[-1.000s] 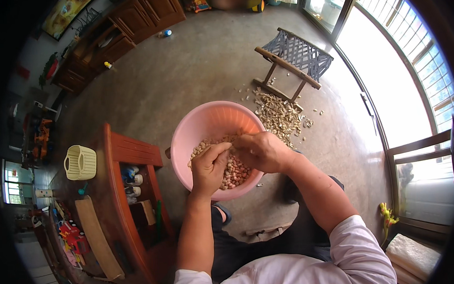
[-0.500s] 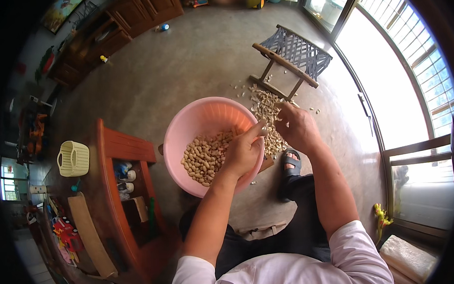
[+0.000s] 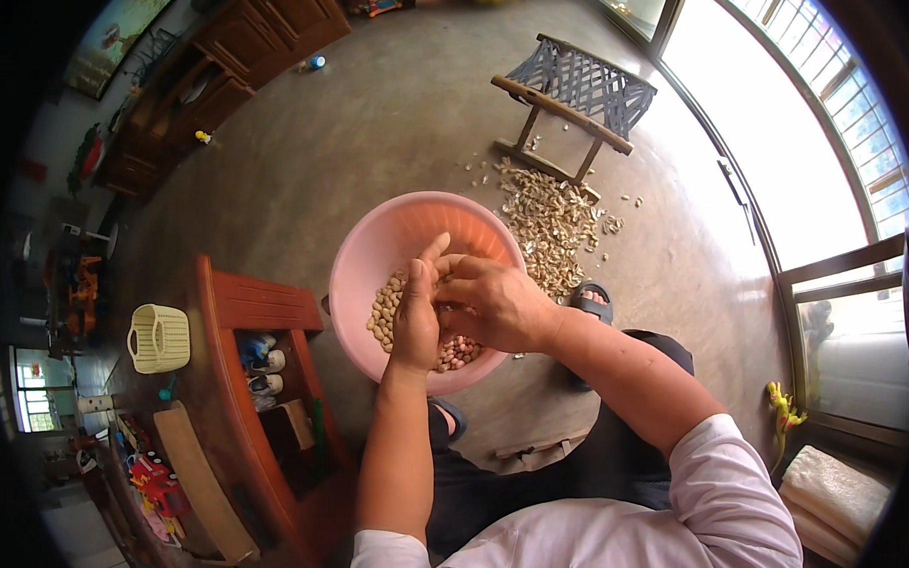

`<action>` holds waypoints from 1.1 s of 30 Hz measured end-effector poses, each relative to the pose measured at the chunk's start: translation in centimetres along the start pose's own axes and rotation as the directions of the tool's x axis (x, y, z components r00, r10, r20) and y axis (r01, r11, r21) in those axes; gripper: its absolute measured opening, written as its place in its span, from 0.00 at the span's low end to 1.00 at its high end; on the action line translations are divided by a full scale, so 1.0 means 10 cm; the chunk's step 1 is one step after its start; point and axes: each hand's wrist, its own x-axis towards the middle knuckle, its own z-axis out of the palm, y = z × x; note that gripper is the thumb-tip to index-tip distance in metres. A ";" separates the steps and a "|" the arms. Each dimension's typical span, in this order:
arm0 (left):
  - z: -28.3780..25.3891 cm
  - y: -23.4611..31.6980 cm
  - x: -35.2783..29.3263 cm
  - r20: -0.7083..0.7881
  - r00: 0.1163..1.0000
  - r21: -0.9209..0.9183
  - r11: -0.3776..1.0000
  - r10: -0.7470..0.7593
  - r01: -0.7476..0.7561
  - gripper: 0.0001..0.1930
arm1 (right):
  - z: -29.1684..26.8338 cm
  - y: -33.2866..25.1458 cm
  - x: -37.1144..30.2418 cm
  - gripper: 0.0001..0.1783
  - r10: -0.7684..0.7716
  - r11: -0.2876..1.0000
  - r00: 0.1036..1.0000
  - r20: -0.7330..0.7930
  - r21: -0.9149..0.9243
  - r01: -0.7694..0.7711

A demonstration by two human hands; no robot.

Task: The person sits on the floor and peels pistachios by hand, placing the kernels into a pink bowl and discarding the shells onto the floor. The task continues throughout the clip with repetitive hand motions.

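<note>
Meeting over a pink basin [image 3: 388,234], 2 bare hands overlap: the left hand [image 3: 413,320] stands on edge, thumb up and fingers mostly straight, while the right hand [image 3: 502,300] bends its fingers in toward the left thumb. Whether they pinch anything between them I cannot tell, as the meeting fingertips hide it. Below, inside the basin, tan unshelled peanuts [image 3: 382,314] lie toward the left and pinkish kernels [image 3: 459,355] toward the lower right. A dark sandal [image 3: 592,301] on the right foot is just beside the basin; to the left stands a red-brown table [image 3: 265,299] with a pale yellow basket [image 3: 159,340]. Past the basin's right rim, shells [image 3: 553,225] spread over the floor, reaching the foot of a wooden stool [image 3: 588,89] with a woven dark seat. Farthest off, at upper left, is a brown cabinet [image 3: 266,40].
</note>
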 end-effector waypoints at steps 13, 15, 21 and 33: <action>-0.20 -0.02 -0.07 -0.013 0.999 -0.196 0.980 -0.043 0.040 0.17 | -0.16 -0.10 0.09 0.07 0.156 0.972 0.983 -0.096 0.192 -0.135; -0.22 -0.02 -0.11 -0.047 0.993 -0.247 0.965 -0.106 0.092 0.15 | -0.19 -0.08 0.11 0.07 0.157 0.963 0.978 -0.141 0.241 -0.120; -0.25 0.02 -0.19 0.026 0.997 -0.161 0.984 -0.068 0.071 0.12 | -0.21 -0.05 0.09 0.07 0.267 0.883 0.956 -0.124 0.428 -0.192; -0.20 0.15 -0.27 0.013 0.998 0.039 0.997 0.060 -0.060 0.12 | -0.15 0.02 0.07 0.08 0.348 0.613 0.936 0.061 0.740 -0.276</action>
